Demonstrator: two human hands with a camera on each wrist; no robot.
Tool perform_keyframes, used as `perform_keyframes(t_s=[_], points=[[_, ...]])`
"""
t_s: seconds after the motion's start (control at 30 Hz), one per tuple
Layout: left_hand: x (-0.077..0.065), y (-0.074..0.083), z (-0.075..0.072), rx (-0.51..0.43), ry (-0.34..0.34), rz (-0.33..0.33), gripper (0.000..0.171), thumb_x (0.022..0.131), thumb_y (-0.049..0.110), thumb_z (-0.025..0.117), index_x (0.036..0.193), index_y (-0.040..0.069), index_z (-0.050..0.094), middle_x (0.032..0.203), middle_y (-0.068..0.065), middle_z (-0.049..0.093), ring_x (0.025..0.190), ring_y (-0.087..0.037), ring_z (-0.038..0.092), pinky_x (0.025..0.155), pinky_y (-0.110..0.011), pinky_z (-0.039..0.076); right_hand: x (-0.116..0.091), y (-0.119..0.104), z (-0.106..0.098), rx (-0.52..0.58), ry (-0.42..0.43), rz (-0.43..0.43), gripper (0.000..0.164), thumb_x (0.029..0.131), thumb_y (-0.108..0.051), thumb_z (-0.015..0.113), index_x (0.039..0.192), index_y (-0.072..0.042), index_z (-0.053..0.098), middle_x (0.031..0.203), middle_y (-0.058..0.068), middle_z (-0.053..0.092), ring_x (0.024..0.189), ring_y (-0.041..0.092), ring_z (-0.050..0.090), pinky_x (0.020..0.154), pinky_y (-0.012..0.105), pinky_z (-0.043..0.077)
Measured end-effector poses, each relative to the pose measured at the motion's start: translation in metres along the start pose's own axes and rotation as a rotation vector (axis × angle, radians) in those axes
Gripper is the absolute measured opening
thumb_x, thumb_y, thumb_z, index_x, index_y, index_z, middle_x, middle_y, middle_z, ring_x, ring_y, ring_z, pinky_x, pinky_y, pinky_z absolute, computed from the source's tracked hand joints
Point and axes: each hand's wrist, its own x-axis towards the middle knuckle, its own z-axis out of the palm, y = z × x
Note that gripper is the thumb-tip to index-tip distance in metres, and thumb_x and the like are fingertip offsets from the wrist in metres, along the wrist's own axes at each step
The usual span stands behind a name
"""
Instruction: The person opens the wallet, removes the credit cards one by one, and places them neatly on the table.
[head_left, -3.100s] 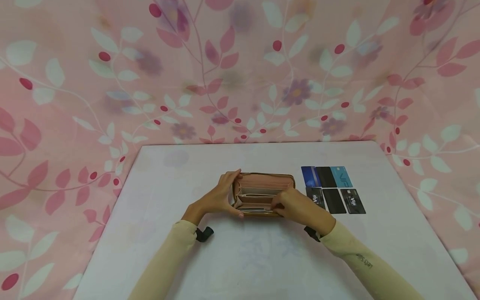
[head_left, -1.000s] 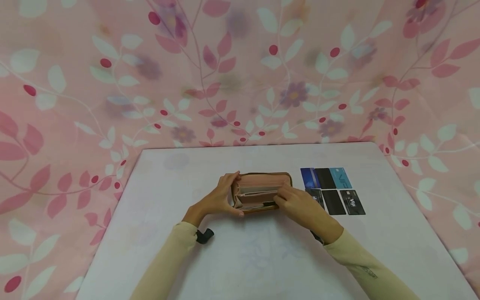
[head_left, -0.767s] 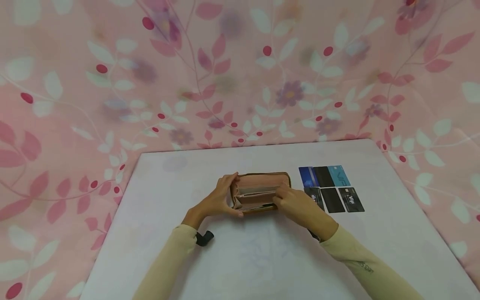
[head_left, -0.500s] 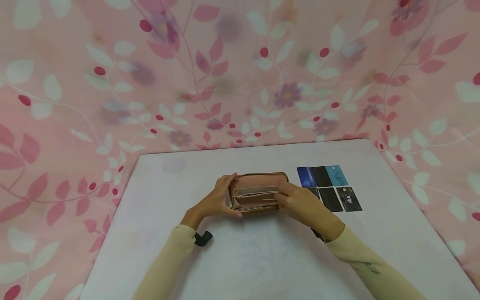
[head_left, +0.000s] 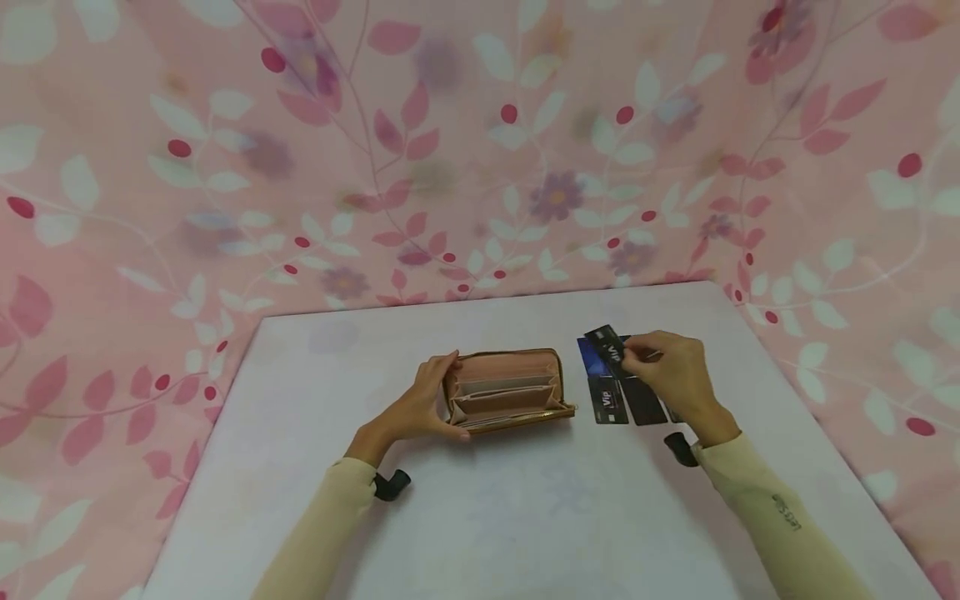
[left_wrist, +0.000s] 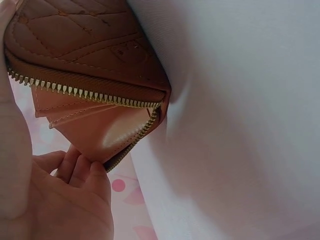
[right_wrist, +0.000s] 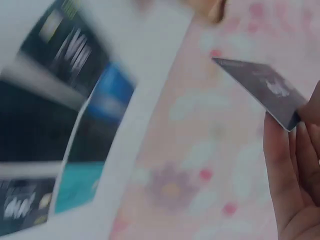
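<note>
A brown zip-around wallet point(head_left: 506, 393) stands unzipped on the table, its pale pink pockets showing. My left hand point(head_left: 408, 408) grips it at its left end, thumb along the near side and fingers at the far side. In the left wrist view the wallet's quilted outside point(left_wrist: 80, 45) and gold zip teeth point(left_wrist: 75, 91) show close up. My right hand point(head_left: 675, 375) pinches a black card point(head_left: 604, 343) with "Vip" lettering between thumb and fingers. In the right wrist view that card point(right_wrist: 262, 87) is held tilted, apart from the cards lying below.
Right of the wallet, cards lie in two rows, partly hidden by my right hand: a blue card point(head_left: 592, 358), a black Vip card point(head_left: 608, 402) and a plain black card point(head_left: 645, 403) among them. A pink floral cloth point(head_left: 450, 167) stands behind the white table point(head_left: 510, 517).
My right hand has come out of the wallet and moved right with a black card, now over the laid-out cards. My left hand still holds the wallet.
</note>
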Motion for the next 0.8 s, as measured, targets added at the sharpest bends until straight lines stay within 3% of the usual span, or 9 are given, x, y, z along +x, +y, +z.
perform_keyframes(t_s=[0.1, 0.27, 0.53, 0.8], points=[[-0.001, -0.001, -0.001, -0.003, 0.002, 0.001, 0.132, 0.061, 0.057, 0.088, 0.157, 0.017, 0.006, 0.149, -0.007, 0.027, 0.133, -0.023, 0.022, 0.108, -0.051, 0.029, -0.005, 0.024, -0.009, -0.071, 0.054, 0.127, 0.013, 0.073, 0.002, 0.074, 0.085, -0.001, 0.078, 0.072, 0.008, 0.071, 0.061, 0.021, 0.066, 0.057, 0.006, 0.043], [-0.001, -0.002, -0.002, -0.002, -0.001, -0.006, 0.131, 0.062, 0.059, 0.087, 0.157, 0.019, 0.006, 0.149, -0.007, 0.028, 0.132, -0.022, 0.023, 0.107, -0.051, 0.030, -0.013, 0.062, -0.021, -0.157, 0.040, 0.289, 0.012, 0.078, -0.008, 0.073, 0.088, -0.002, 0.078, 0.073, 0.010, 0.072, 0.065, 0.025, 0.066, 0.056, 0.007, 0.037], [-0.001, -0.003, -0.001, -0.012, -0.002, -0.003, 0.130, 0.063, 0.059, 0.086, 0.158, 0.018, 0.006, 0.149, -0.008, 0.028, 0.132, -0.023, 0.023, 0.107, -0.053, 0.031, -0.021, 0.106, -0.040, -0.175, -0.141, 0.515, 0.026, 0.088, -0.020, 0.071, 0.098, 0.004, 0.075, 0.089, 0.021, 0.072, 0.080, 0.035, 0.064, 0.055, 0.027, 0.049], [0.001, -0.004, 0.000, -0.007, 0.000, -0.003, 0.131, 0.062, 0.061, 0.085, 0.157, 0.019, 0.006, 0.148, -0.006, 0.028, 0.131, -0.022, 0.023, 0.107, -0.051, 0.030, -0.028, 0.137, -0.057, -0.202, -0.272, 0.701, 0.038, 0.089, -0.027, 0.070, 0.103, 0.009, 0.072, 0.094, 0.024, 0.070, 0.097, 0.042, 0.055, 0.063, 0.037, 0.042]])
